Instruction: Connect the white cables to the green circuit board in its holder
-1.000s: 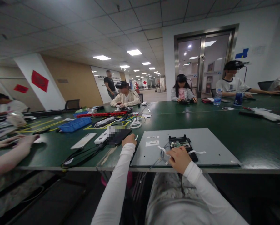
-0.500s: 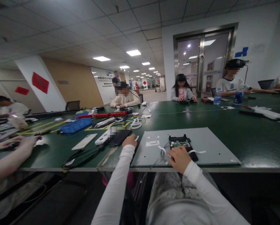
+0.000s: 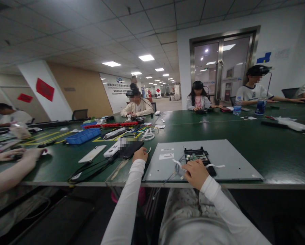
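A flat grey panel (image 3: 234,163) lies at the table's front edge, with a black frame and green circuit board (image 3: 190,157) on it. My left hand (image 3: 139,154) is closed just off the panel's left edge, pinching a small white strip of tape (image 3: 149,150). Over the panel, my right hand (image 3: 196,174) has its fingers curled at the near side of the circuit board. By its fingertips run a thin grey cable (image 3: 173,174) and a white tape piece (image 3: 176,162); whatever its fingers grip is hidden. Another white strip (image 3: 217,166) sticks out from the black frame.
Left of my left hand lie a black pouch (image 3: 134,149), a white device (image 3: 113,149), a white phone (image 3: 92,154) and black straps (image 3: 91,172). Beyond are a blue tray (image 3: 83,136) and a red power strip (image 3: 114,125). A co-worker's arm (image 3: 17,168) rests at left; several people sit around.
My left hand has shifted very slightly left and down with the tape strip. My right hand stays nearly in place over the panel. The view has tilted a little.
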`<state>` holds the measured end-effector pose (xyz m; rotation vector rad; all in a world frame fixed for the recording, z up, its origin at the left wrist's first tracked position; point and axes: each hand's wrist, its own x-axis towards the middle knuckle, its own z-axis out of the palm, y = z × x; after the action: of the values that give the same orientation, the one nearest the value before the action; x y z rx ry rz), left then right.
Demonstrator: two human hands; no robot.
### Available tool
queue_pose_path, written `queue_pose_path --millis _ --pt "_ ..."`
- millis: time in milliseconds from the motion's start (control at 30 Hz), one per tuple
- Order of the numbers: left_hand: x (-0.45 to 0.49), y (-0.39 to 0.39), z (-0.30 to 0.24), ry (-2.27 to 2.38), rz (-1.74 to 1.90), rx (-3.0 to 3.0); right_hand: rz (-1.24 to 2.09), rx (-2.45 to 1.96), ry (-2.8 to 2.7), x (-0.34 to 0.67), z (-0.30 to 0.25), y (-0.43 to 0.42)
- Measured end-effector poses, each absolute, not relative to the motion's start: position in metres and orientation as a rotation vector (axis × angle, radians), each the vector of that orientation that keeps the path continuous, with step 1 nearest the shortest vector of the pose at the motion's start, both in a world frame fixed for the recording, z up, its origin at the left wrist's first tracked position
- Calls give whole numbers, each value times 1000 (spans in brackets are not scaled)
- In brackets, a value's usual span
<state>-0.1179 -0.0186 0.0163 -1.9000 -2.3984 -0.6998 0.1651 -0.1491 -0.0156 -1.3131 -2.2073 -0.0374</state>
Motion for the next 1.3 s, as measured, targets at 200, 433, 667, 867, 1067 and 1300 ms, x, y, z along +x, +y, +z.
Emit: queue_pose_path --millis 200,433,667,867,1067,1300 --pt "-122 -12 10 -2412 -653 -1915 -41 -1325 -2214 165 -15 -150" --pt "-117 -16 13 -2425 -579 -1853 -20 -1350 -2229 165 -14 -150" --pt "-110 -26 22 -2506 -531 -1723 -32 -1335 -2218 165 -15 -151" --pt "-107 -30 25 -2392 -529 -1754 -42 -1325 -2206 165 -15 -150" --pt "-95 -36 35 -2176 -517 -1797 11 -1242 -2110 164 -14 -152" --pt "-39 -52 58 -1873 -559 -2011 98 -1110 -1922 177 16 -141"
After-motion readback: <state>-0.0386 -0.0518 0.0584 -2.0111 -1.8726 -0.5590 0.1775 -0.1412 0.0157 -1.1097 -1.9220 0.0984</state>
